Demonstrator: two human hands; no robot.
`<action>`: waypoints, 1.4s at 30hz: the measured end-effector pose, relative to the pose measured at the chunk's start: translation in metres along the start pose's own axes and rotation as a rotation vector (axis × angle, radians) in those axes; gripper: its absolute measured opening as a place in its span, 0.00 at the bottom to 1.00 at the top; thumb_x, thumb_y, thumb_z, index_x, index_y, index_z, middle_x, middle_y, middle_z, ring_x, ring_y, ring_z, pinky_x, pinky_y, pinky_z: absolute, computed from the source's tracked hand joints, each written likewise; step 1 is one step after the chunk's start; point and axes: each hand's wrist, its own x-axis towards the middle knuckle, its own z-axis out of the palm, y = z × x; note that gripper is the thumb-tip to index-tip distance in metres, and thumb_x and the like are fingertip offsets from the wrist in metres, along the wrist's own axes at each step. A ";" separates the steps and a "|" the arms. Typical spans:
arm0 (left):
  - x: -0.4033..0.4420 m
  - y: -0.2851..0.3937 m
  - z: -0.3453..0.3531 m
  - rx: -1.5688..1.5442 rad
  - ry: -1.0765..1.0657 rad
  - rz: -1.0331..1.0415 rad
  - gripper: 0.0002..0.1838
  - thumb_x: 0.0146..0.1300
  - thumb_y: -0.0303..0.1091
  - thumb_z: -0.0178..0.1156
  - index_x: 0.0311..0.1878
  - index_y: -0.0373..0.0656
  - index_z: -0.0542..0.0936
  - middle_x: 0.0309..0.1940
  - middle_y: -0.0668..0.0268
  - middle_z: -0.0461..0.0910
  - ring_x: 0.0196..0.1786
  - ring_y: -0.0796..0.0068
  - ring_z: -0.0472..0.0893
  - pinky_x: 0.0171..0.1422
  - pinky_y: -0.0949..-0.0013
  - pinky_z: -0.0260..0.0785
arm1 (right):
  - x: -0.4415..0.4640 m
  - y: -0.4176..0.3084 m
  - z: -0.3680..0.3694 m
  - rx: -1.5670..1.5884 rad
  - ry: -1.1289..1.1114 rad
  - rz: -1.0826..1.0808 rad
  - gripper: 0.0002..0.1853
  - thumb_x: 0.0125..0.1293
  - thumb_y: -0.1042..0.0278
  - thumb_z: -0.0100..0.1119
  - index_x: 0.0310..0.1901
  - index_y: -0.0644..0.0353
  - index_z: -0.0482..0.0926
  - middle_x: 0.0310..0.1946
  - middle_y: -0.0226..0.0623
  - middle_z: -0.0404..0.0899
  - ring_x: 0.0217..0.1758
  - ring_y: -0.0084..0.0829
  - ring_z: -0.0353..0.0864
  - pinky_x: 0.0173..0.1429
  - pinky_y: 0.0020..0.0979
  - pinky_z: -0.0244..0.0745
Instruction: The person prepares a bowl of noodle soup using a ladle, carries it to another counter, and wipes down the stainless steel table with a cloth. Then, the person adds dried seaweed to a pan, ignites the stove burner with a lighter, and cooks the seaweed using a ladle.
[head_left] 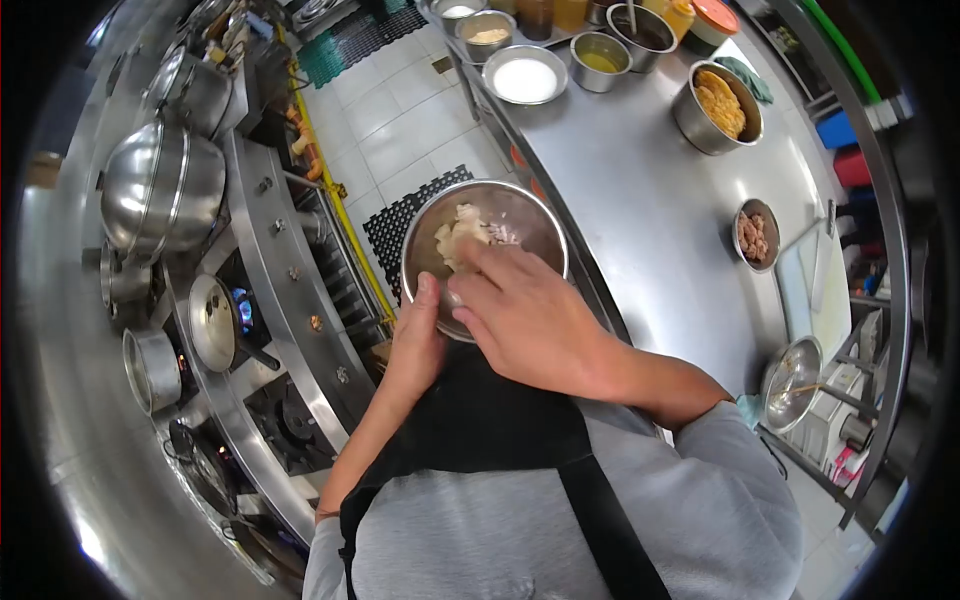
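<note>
A steel mixing bowl [545, 222] is held in front of my apron, with pale, soft-looking pieces of food [460, 230] and small whitish-pink chopped bits [504, 234] inside. My left hand [420, 335] grips the near left side of the bowl, its thumb up by the rim. Over the near rim reaches my right hand [530, 315], its fingers curled together down into the bowl at the food. Those fingertips are partly hidden, and what they pinch, if anything, does not show.
On the left, a stove carries a frying pan [212, 322] near a blue flame and several pots. The steel counter [650, 190] at right holds a bowl of raw meat [755, 237], a pot of orange-yellow food [720, 105], a knife [823, 262] on a cutting board and an oily bowl [792, 385].
</note>
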 end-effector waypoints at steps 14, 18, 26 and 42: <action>-0.013 0.000 -0.018 0.306 0.050 0.143 0.33 0.84 0.49 0.42 0.80 0.35 0.55 0.76 0.54 0.62 0.78 0.68 0.60 0.82 0.66 0.50 | -0.004 -0.007 -0.003 0.223 0.155 -0.191 0.13 0.56 0.79 0.71 0.44 0.65 0.84 0.45 0.43 0.85 0.46 0.44 0.86 0.51 0.39 0.81; -0.009 -0.023 -0.034 -0.030 0.062 -0.023 0.34 0.84 0.52 0.43 0.81 0.36 0.55 0.76 0.56 0.63 0.76 0.70 0.62 0.80 0.68 0.54 | -0.002 0.009 -0.027 0.189 0.351 -0.081 0.13 0.59 0.80 0.68 0.47 0.67 0.84 0.45 0.46 0.85 0.46 0.41 0.86 0.50 0.36 0.80; -0.005 -0.039 -0.039 0.179 0.006 0.085 0.33 0.83 0.52 0.44 0.77 0.34 0.60 0.70 0.54 0.71 0.71 0.68 0.69 0.77 0.65 0.59 | -0.002 0.031 -0.027 0.449 0.239 0.483 0.19 0.70 0.72 0.64 0.61 0.68 0.79 0.47 0.41 0.85 0.42 0.24 0.82 0.50 0.28 0.78; -0.002 -0.012 -0.026 0.529 -0.526 -0.179 0.30 0.80 0.48 0.55 0.75 0.38 0.69 0.66 0.55 0.75 0.64 0.71 0.76 0.71 0.67 0.67 | -0.112 0.234 -0.015 0.135 0.338 0.817 0.14 0.72 0.70 0.53 0.50 0.69 0.83 0.28 0.33 0.83 0.27 0.20 0.76 0.31 0.28 0.71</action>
